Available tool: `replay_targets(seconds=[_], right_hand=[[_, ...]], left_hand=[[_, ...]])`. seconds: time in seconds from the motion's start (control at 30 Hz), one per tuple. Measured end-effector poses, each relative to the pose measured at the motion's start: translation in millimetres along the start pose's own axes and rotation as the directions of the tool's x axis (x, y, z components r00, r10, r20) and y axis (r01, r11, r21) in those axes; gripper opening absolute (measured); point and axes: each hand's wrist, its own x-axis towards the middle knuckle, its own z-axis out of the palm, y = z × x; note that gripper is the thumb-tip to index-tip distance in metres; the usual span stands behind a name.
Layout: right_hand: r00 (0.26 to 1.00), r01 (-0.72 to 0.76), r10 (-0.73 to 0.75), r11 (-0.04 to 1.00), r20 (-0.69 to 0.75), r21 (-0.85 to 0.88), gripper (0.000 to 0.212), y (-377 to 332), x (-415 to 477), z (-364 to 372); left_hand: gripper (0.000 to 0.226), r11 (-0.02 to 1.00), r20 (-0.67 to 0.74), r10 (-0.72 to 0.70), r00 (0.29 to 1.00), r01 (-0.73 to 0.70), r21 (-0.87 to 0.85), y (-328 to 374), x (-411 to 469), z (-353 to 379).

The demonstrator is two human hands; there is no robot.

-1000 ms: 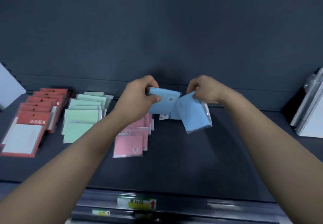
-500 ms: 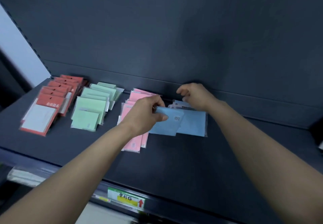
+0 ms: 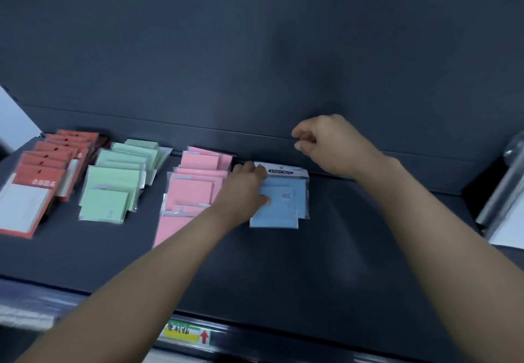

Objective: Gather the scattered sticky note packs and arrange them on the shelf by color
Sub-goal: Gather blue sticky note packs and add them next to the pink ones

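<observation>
Blue sticky note packs (image 3: 283, 206) lie overlapped on the dark shelf (image 3: 354, 249), to the right of the pink row (image 3: 195, 184). My left hand (image 3: 243, 189) rests on their left edge, thumb on top of the front pack and fingers curled at its side. My right hand (image 3: 326, 141) hovers above and behind the blue packs, fingers loosely curled, holding nothing. Green packs (image 3: 119, 181) and red-orange packs (image 3: 42, 175) lie in rows further left.
The shelf's back panel (image 3: 255, 65) rises right behind the rows. Clear-wrapped white packs (image 3: 507, 201) lean at the right edge. A yellow-green price label (image 3: 188, 333) sits on the shelf's front rail. Bare shelf stretches between the blue packs and the right side.
Both blue packs went from held in the air to lying on the shelf beside the pink row. My right hand let go and lifted away; my left stays on the packs.
</observation>
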Motion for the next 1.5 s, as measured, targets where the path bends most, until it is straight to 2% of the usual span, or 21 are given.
replay_targets(seconds=[0.13, 0.27, 0.43, 0.53, 0.7, 0.83, 1.0, 1.1, 1.27, 1.37, 1.5], right_hand=[[0.996, 0.089, -0.091, 0.994, -0.024, -0.066, 0.029, -36.5, 1.1, -5.6], [0.963, 0.249, -0.263, 0.950, -0.054, -0.190, 0.033, -105.6, 9.3, -15.3], [0.858, 0.443, -0.501, 0.835, -0.117, -0.326, 0.035, -223.3, 9.3, -17.8], [0.768, 0.549, -0.622, 0.762, -0.153, -0.343, 0.031, -305.0, 0.6, -10.3], [0.604, 0.732, -0.780, 0.624, -0.163, -0.275, 0.030, -450.6, -22.6, 19.4], [0.484, 0.838, -0.853, 0.516, -0.196, -0.176, 0.024, -555.2, -49.4, 49.5], [0.332, 0.931, -0.922, 0.355, -0.198, -0.091, 0.027, -658.5, -86.5, 84.7], [0.234, 0.967, -0.955, 0.247, -0.182, -0.054, 0.027, -711.2, -108.7, 103.4], [0.075, 0.997, -0.985, 0.076, -0.152, 0.001, 0.027, -787.3, -137.9, 133.1], [0.014, 0.999, -0.989, 0.008, -0.144, 0.043, 0.025, -828.6, -146.4, 153.8], [-0.048, 0.995, -0.990, -0.060, -0.130, 0.086, 0.025, -882.6, -143.8, 178.5]], left_hand=[[0.031, 0.996, -0.186, 0.067, 0.980, -0.055, 0.068, -6.5, -17.7, -43.0], [0.024, 0.980, -0.415, 0.132, 0.900, -0.055, 0.193, -34.7, -57.7, -115.3], [0.024, 0.915, -0.584, 0.149, 0.798, 0.112, 0.387, -90.6, -148.2, -202.9], [0.026, 0.852, -0.627, 0.095, 0.774, 0.263, 0.453, -128.3, -220.0, -249.4], [0.024, 0.771, -0.729, -0.032, 0.683, 0.481, 0.417, -184.6, -346.4, -306.3], [0.024, 0.691, -0.791, -0.136, 0.596, 0.629, 0.355, -223.6, -439.8, -330.5], [0.019, 0.567, -0.835, -0.231, 0.499, 0.766, 0.301, -253.0, -537.3, -349.0], [0.016, 0.480, -0.859, -0.287, 0.424, 0.840, 0.255, -263.9, -586.2, -353.9], [0.017, 0.314, -0.890, -0.375, 0.260, 0.939, 0.142, -281.0, -653.1, -359.4], [0.018, 0.237, -0.900, -0.400, 0.175, 0.968, 0.083, -295.7, -679.0, -363.7], [0.020, 0.153, -0.901, -0.418, 0.115, 0.987, 0.055, -328.8, -700.6, -376.9]])
